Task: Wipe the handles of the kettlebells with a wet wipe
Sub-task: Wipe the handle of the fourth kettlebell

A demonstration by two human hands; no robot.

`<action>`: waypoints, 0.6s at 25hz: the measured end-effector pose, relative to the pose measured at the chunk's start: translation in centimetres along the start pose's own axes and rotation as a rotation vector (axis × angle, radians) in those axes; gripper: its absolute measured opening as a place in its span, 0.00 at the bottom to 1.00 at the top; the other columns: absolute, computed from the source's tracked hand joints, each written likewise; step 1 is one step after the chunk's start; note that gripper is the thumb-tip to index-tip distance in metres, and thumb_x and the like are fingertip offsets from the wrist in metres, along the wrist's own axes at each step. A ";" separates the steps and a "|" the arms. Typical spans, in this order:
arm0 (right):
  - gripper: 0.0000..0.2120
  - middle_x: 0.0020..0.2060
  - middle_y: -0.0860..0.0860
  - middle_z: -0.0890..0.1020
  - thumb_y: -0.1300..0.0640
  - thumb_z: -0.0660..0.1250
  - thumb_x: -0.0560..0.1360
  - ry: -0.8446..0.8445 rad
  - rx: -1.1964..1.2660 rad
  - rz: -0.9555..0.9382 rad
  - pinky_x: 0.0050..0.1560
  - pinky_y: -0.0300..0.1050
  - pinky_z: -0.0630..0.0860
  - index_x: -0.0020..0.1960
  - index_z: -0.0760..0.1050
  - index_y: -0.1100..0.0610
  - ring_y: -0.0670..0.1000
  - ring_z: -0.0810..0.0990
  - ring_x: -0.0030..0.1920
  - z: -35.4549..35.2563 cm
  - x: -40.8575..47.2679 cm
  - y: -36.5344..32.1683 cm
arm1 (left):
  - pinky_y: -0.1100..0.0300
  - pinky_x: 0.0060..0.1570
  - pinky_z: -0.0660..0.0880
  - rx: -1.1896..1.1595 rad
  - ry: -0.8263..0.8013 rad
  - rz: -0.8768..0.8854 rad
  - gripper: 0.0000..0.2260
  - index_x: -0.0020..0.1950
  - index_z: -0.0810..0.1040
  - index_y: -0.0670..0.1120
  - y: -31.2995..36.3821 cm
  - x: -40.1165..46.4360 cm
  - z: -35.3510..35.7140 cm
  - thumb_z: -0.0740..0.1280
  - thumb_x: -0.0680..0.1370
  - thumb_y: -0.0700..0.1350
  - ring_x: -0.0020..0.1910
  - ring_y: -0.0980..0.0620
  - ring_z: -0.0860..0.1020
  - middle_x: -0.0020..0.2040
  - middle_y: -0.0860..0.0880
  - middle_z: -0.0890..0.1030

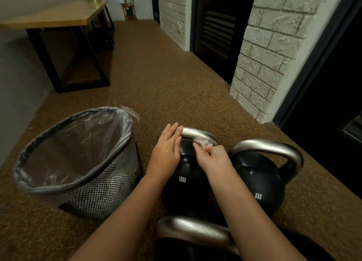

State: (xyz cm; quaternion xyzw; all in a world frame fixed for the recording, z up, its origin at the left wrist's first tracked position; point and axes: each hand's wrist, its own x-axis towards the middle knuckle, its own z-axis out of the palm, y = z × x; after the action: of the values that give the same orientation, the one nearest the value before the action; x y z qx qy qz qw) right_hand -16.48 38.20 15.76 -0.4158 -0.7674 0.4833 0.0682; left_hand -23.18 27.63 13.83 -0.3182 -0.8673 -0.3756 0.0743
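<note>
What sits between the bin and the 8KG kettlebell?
In the head view, the 12KG kettlebell, with both hands on it: left hand on its handle, right hand pinching the wipe.

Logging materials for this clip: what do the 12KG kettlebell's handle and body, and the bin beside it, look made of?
12KG kettlebell handle: bare silvery metal, likely steel, with a dull sheen. Kettlebell body: glossy black coating with highlights, probably painted or coated iron. Bin: black metal mesh, its holes visible, lined with a clear, crinkled plastic bag.

Speckled brown floor [156, 84] — pale brick pillars [270, 51], dark louvred door [217, 31], wooden table [58, 16] far left.
</note>
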 end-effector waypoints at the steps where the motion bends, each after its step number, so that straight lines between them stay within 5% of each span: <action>1: 0.22 0.33 0.54 0.81 0.46 0.66 0.73 -0.026 0.066 0.010 0.47 0.41 0.70 0.49 0.79 0.66 0.56 0.79 0.45 -0.5 -0.1 0.5 | 0.68 0.68 0.49 0.000 -0.010 0.000 0.17 0.70 0.67 0.47 0.0 0.0 -0.1 0.54 0.81 0.44 0.74 0.57 0.55 0.73 0.53 0.63; 3: 0.28 0.36 0.53 0.81 0.55 0.67 0.70 -0.157 0.577 0.101 0.57 0.48 0.72 0.60 0.69 0.76 0.56 0.75 0.52 -2.2 0.0 1.2 | 0.69 0.67 0.49 -0.005 -0.025 0.003 0.17 0.71 0.67 0.48 0.1 0.0 -0.2 0.54 0.81 0.44 0.74 0.58 0.54 0.73 0.53 0.63; 4: 0.25 0.45 0.57 0.81 0.62 0.62 0.73 -0.182 0.896 0.181 0.61 0.48 0.71 0.65 0.63 0.77 0.58 0.73 0.58 -3.3 -0.3 1.2 | 0.69 0.67 0.49 -0.012 -0.023 0.001 0.17 0.71 0.66 0.48 0.1 0.0 -0.2 0.54 0.81 0.44 0.74 0.58 0.54 0.73 0.53 0.63; 7: 0.21 0.65 0.64 0.69 0.76 0.49 0.76 0.023 1.314 0.286 0.68 0.56 0.65 0.68 0.60 0.71 0.63 0.68 0.67 -5.6 0.1 1.4 | 0.69 0.68 0.48 -0.051 0.004 -0.014 0.17 0.71 0.66 0.48 0.2 -0.2 0.0 0.54 0.82 0.44 0.74 0.59 0.53 0.73 0.54 0.63; 9: 0.17 0.56 0.66 0.73 0.75 0.51 0.75 0.082 1.073 0.142 0.63 0.56 0.71 0.61 0.68 0.72 0.62 0.75 0.56 -5.9 0.3 0.9 | 0.68 0.68 0.49 -0.063 0.011 -0.022 0.17 0.71 0.66 0.49 0.2 -0.3 0.1 0.54 0.82 0.44 0.74 0.59 0.53 0.73 0.55 0.63; 11: 0.10 0.42 0.60 0.75 0.70 0.56 0.73 0.121 0.680 -0.108 0.49 0.49 0.75 0.51 0.73 0.71 0.57 0.75 0.43 -5.2 0.8 0.4 | 0.68 0.68 0.50 -0.070 0.003 -0.024 0.17 0.71 0.66 0.49 0.3 -0.2 0.1 0.54 0.81 0.44 0.74 0.59 0.53 0.73 0.55 0.63; 13: 0.17 0.51 0.57 0.80 0.68 0.58 0.73 0.097 0.158 -0.337 0.56 0.45 0.71 0.59 0.75 0.63 0.57 0.77 0.54 -3.8 1.5 0.0 | 0.67 0.68 0.50 -0.065 -0.002 -0.018 0.17 0.71 0.66 0.48 0.2 -0.2 0.1 0.54 0.81 0.44 0.74 0.59 0.54 0.73 0.54 0.63; 15: 0.28 0.67 0.55 0.72 0.74 0.55 0.71 0.104 -0.213 -0.613 0.68 0.37 0.59 0.69 0.67 0.59 0.54 0.68 0.70 -1.9 1.6 0.5 | 0.66 0.68 0.51 -0.055 -0.001 -0.014 0.17 0.70 0.66 0.48 0.2 -0.1 0.0 0.54 0.81 0.44 0.74 0.58 0.54 0.73 0.54 0.63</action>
State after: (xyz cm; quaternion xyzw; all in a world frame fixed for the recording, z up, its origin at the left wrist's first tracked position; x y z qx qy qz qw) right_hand -16.29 40.67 15.88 -0.1942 -0.8986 0.3354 0.2058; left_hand -22.98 27.68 13.84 -0.3144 -0.8587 -0.3997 0.0626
